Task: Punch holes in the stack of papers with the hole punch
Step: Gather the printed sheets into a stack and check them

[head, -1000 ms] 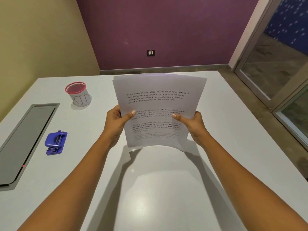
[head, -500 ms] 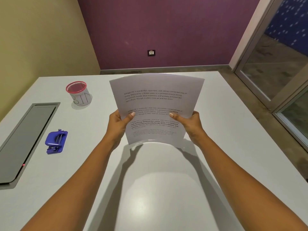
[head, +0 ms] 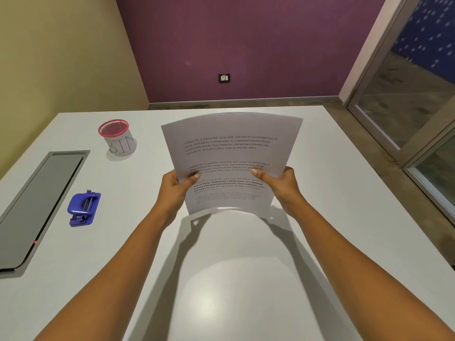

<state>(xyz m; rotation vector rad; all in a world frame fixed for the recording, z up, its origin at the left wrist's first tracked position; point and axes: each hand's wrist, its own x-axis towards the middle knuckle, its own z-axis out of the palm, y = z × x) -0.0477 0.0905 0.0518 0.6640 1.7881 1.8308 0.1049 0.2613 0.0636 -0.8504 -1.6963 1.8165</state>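
We hold the stack of white printed paper sheets (head: 231, 153) upright over the white surface (head: 246, 279). The left hand (head: 173, 190) and the right hand (head: 283, 187) each have a closed grip on one side edge. We judge that we are squaring the sheets. The small blue hole punch (head: 83, 209) lies untouched, well apart on our left. Next, one hand must let go and fetch it.

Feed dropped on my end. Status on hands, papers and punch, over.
Hands: left hand and right hand grip the stack of papers, upright, bowed. The hole punch sits untouched on the table, to the left. Nothing between them.
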